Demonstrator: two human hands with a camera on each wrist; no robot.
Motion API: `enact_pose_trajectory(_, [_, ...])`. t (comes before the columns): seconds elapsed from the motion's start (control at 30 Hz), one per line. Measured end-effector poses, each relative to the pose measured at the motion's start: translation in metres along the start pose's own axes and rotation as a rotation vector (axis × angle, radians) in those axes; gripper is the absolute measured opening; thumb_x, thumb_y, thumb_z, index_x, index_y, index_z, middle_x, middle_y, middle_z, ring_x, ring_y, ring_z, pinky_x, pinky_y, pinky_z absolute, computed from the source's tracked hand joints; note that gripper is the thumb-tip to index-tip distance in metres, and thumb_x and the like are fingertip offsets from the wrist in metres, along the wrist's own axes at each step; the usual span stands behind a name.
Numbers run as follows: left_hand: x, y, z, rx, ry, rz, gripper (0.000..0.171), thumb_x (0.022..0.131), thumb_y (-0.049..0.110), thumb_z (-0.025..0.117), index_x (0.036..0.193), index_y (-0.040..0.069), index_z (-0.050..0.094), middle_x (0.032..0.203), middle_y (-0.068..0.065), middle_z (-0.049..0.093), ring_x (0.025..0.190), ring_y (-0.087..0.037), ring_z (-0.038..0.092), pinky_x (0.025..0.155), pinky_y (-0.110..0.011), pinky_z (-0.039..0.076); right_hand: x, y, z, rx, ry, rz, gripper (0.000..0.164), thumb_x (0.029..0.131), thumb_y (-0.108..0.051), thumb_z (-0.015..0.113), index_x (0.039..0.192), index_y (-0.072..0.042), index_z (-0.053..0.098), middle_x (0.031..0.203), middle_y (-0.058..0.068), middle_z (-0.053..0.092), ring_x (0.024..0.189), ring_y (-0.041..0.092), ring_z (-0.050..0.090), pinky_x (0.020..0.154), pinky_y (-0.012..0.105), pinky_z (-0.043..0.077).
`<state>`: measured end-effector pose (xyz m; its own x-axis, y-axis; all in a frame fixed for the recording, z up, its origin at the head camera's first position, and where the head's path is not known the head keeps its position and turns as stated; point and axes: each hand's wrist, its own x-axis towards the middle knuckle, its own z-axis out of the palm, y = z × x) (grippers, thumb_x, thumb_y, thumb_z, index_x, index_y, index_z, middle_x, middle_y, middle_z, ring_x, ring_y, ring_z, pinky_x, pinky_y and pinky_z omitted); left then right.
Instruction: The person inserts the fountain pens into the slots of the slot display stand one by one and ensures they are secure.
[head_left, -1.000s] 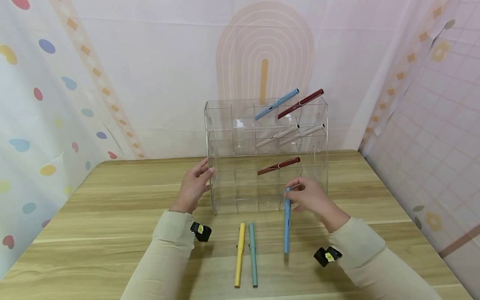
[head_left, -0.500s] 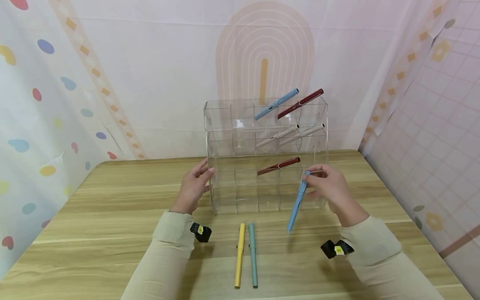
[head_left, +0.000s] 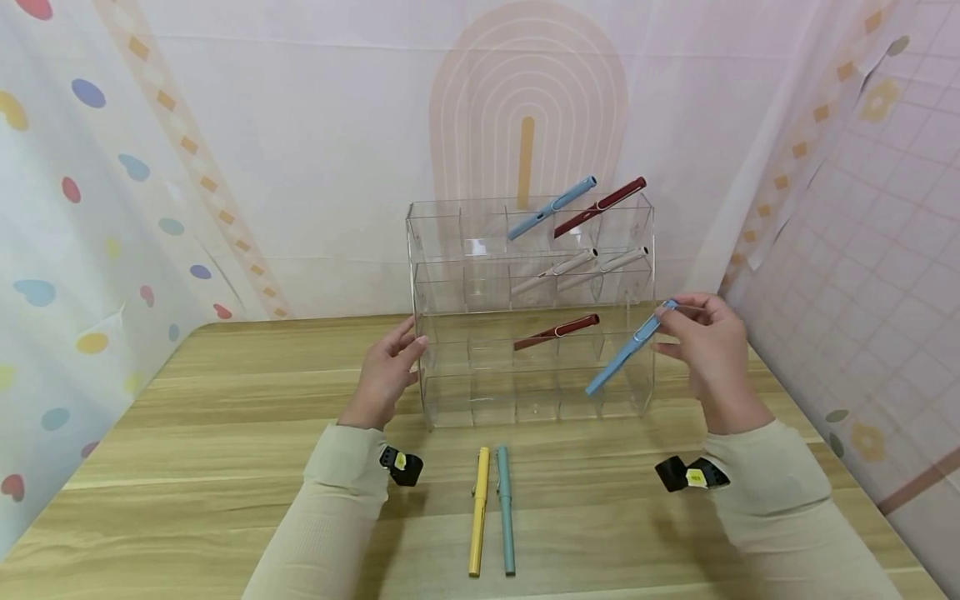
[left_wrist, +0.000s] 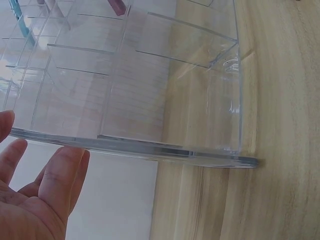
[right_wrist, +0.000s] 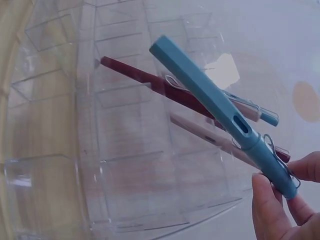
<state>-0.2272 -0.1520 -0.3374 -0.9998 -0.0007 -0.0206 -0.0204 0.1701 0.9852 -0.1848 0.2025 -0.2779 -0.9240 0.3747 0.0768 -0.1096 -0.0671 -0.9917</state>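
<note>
Two hands are seen from the head at a clear, tiered plastic rack (head_left: 447, 400). A light-blue capped pen (head_left: 624, 357) is pinched near its capped end in the grip of the right hand (head_left: 712, 342); it is slanted down and to the left, in front of the rack's lower right part. Whether the rack is touched by its tip cannot be told. The left hand (head_left: 384, 362), its grip relaxed and without a pen, is rested at the rack's left side. A yellow pen (head_left: 478, 510) and a green pen (head_left: 506, 510) are laid side by side on the wood-grained surface (head_left: 225, 467). Barrel-first entry is probably best, with the slant matched to the dark-red pen (head_left: 557, 332) and that neighbour left unknocked.

In the left wrist view, fingers (left_wrist: 62, 175) are placed along the glossy, smooth-edged side panel; light steadying should be enough.

In the right wrist view, a straight, faceted barrel with a dark oval window and a looped wire clip is shown; with the pinch at the cap, the barrel should be easily slid between thin dividers.
</note>
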Motion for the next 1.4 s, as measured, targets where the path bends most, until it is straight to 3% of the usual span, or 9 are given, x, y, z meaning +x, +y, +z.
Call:
enact_pose_trajectory(0.23, [-0.001,0.001,0.0,0.005,-0.002,0.001,0.052,0.103,0.022,0.047,0.153,0.018,0.031,0.149,-0.02,0.036,0.135,-0.034,0.039,0.103,-0.053,0.039,0.006,-0.007,-0.005,0.178,0.1,0.014,0.019,0.085,0.002,0.067,0.094,-0.011,0.056,0.085,0.0,0.053,0.065,0.005,0.064,0.051,0.021,0.055])
enact_pose_trajectory(0.6, [-0.002,0.001,0.0,0.004,0.001,0.001,0.053,0.103,0.022,0.047,0.153,0.018,0.03,0.149,-0.02,0.035,0.135,-0.034,0.039,0.103,-0.053,0.04,0.013,-0.011,-0.003,0.315,0.179,-0.088,0.021,0.083,0.009,0.066,0.09,-0.007,0.055,0.083,0.005,0.048,0.061,0.009,0.062,0.047,0.02,0.053])
enact_pose_trajectory(1.03, [-0.002,0.002,0.001,0.0,0.002,0.001,0.052,0.103,0.022,0.047,0.152,0.018,0.031,0.148,-0.02,0.037,0.135,-0.033,0.04,0.103,-0.053,0.04,0.017,0.0,0.006,0.3,0.206,-0.109,0.022,0.084,0.009,0.065,0.086,-0.008,0.053,0.08,0.005,0.044,0.062,0.009,0.055,0.047,0.019,0.052])
enact_pose_trajectory(1.4, [-0.002,0.001,0.0,0.009,-0.001,-0.003,0.052,0.103,0.024,0.047,0.153,0.019,0.031,0.15,-0.019,0.036,0.136,-0.033,0.039,0.103,-0.053,0.04,0.017,0.014,0.015,0.237,0.181,-0.047,0.022,0.087,0.006,0.064,0.089,-0.01,0.049,0.086,0.003,0.042,0.065,0.008,0.055,0.051,0.018,0.053])
